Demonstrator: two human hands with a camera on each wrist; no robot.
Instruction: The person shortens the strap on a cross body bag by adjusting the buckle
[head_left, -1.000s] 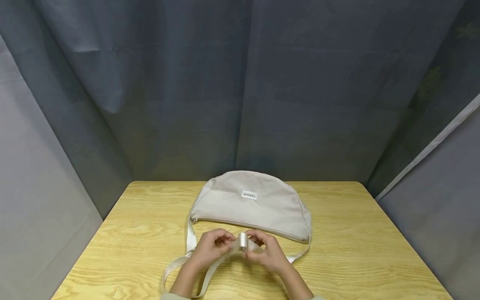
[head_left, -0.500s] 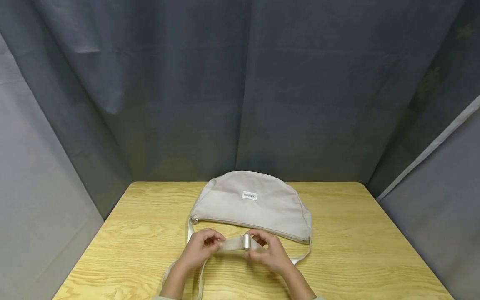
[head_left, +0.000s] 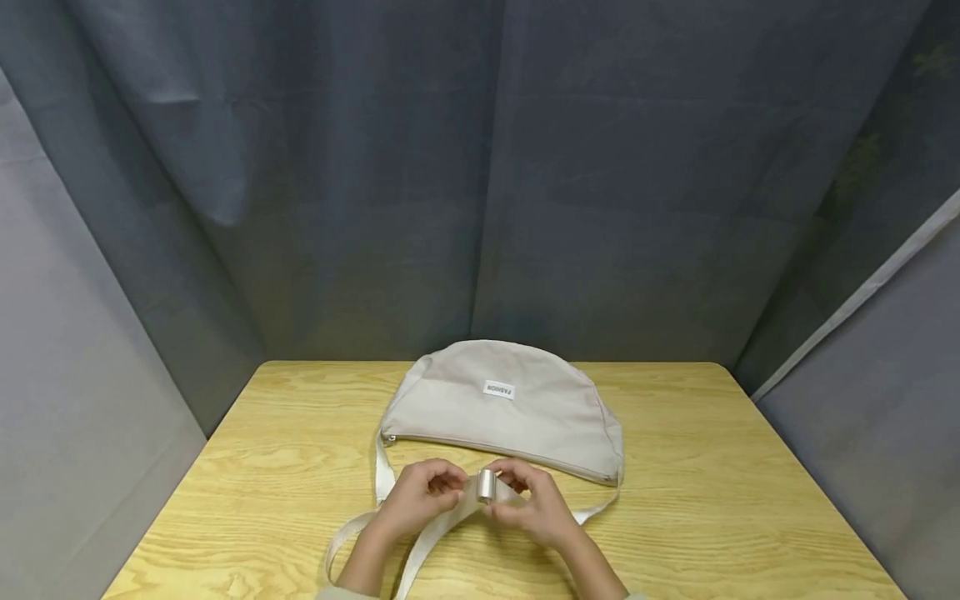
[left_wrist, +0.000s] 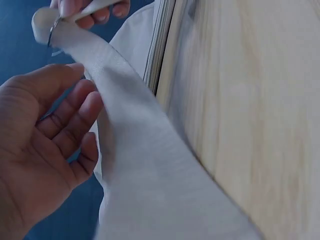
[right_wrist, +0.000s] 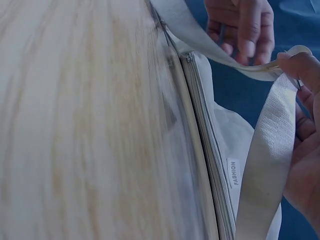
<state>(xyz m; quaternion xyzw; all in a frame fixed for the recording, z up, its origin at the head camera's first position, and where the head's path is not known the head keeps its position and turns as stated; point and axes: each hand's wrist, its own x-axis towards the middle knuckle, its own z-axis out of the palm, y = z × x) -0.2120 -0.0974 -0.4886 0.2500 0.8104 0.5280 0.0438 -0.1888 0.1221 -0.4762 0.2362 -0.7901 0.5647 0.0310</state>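
A pale beige shoulder bag [head_left: 517, 417] with a "FASHION" label lies on the table, its long strap [head_left: 438, 525] lifted in front. My right hand [head_left: 536, 500] pinches the strap beside a metal slider [left_wrist: 52, 32], where the webbing folds into a shiny loop [head_left: 486, 485]. In the right wrist view, my right thumb [right_wrist: 305, 70] presses on this fold. My left hand [left_wrist: 45, 125] has its fingers loosely bent, their tips right at the edge of the strap. The head view puts my left hand [head_left: 423, 497] just left of the loop.
The wood-grain table [head_left: 712, 467] extends to both sides of the bag. Another length of strap [head_left: 348, 533] curves by the left forearm. The bag's zipper [head_left: 495, 448] faces me. Dark curtains [head_left: 375, 208] hang behind the table, with lighter panels at the sides.
My left hand drew the strap out to the left half a second ago, and now is back close to the slider. My right hand keeps its pinch at nearly the same place.
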